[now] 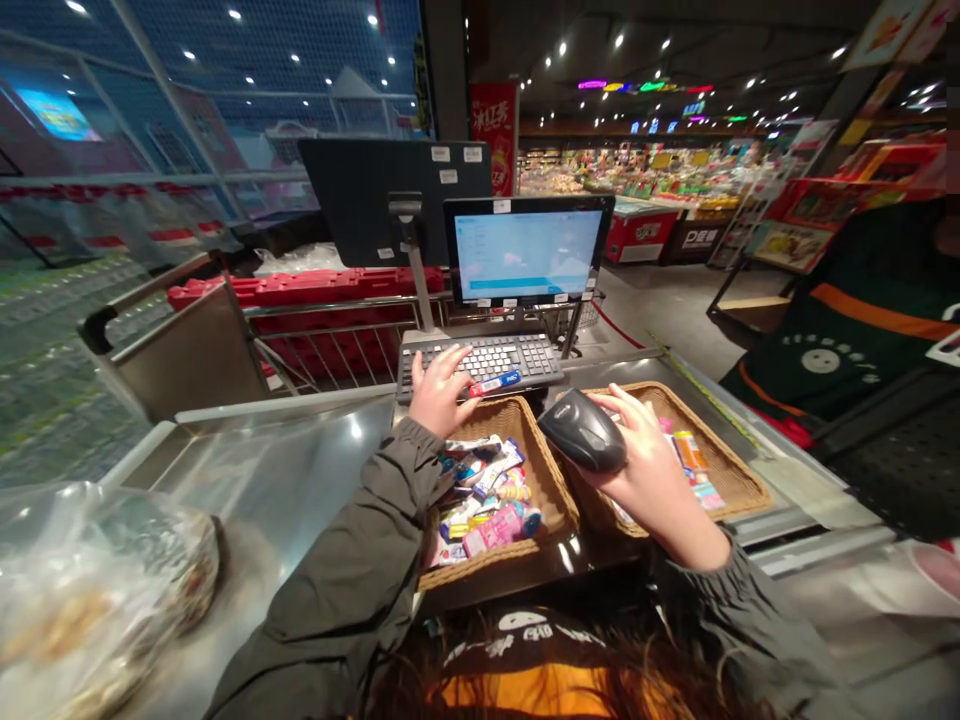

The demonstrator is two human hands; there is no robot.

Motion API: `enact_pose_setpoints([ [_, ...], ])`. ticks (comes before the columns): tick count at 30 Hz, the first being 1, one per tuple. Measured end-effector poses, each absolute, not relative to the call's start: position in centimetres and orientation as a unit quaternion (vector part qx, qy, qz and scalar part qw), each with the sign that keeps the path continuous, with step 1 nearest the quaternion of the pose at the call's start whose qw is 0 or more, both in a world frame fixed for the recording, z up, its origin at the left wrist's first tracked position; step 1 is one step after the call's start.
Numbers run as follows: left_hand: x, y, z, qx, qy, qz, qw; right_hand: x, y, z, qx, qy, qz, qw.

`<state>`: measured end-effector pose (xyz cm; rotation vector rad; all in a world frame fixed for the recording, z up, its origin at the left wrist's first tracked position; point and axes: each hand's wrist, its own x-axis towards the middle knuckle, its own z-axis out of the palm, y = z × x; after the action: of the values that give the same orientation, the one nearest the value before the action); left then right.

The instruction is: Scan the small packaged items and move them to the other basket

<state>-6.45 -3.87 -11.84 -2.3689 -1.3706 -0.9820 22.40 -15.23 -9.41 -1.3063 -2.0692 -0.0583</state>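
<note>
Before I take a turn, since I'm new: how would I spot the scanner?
Start at the lit screen, then come down to the two wicker baskets. Held over them in the right hand is the scanner: black, smooth and rounded, unlike the flat, many-keyed keyboard behind.

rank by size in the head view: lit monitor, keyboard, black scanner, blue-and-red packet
Largest to smallest, as they look:
1. lit monitor
2. keyboard, partly hidden by the left hand
3. black scanner
4. blue-and-red packet

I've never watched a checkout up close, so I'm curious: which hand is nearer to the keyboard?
The left: the left hand has its fingers over the left part of the keyboard. The right hand is farther off, holding a black scanner over the right basket.
</note>
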Motion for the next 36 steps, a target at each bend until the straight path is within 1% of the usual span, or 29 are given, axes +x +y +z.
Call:
enact_pose_setpoints([
  [9, -5.4, -3.6, -18.8, -0.857, -0.473, -0.204, 0.008, 21.8, -15.3, -10.2, -0.508, -0.795, 0.002, 0.333],
  [15, -2.0, -5.4, -22.2, -0.907, -0.41, -0.08, -0.049, 22.6, -15.4, -10.7, -0.512, -0.794, 0.008, 0.327],
  [20, 0.1, -7.0, -24.4, -0.934, -0.348, -0.004, -0.085, 24.3, -15.6, -10.6, -0.53, -0.785, 0.011, 0.32],
  [22, 0.4, -7.3, -24.3, -0.944, -0.312, 0.025, -0.103, 25.8, -15.7, -10.5, -0.54, -0.775, 0.004, 0.328],
  [24, 0.5, -7.4, -23.4, -0.949, -0.293, 0.024, -0.11, 27.9, -16.0, -10.4, -0.56, -0.756, -0.014, 0.339],
  [28, 1.6, -7.2, -19.8, -0.956, -0.274, -0.049, -0.094, 32.4, -16.5, -10.7, -0.614, -0.701, -0.056, 0.358],
  [32, 5.4, -7.0, -17.0, -0.956, -0.264, -0.097, -0.081, 35.6, -16.8, -10.9, -0.635, -0.675, -0.078, 0.367],
  [36, 11.0, -6.7, -16.8, -0.962, -0.252, -0.068, -0.073, 37.5, -16.8, -10.8, -0.63, -0.672, -0.083, 0.379],
])
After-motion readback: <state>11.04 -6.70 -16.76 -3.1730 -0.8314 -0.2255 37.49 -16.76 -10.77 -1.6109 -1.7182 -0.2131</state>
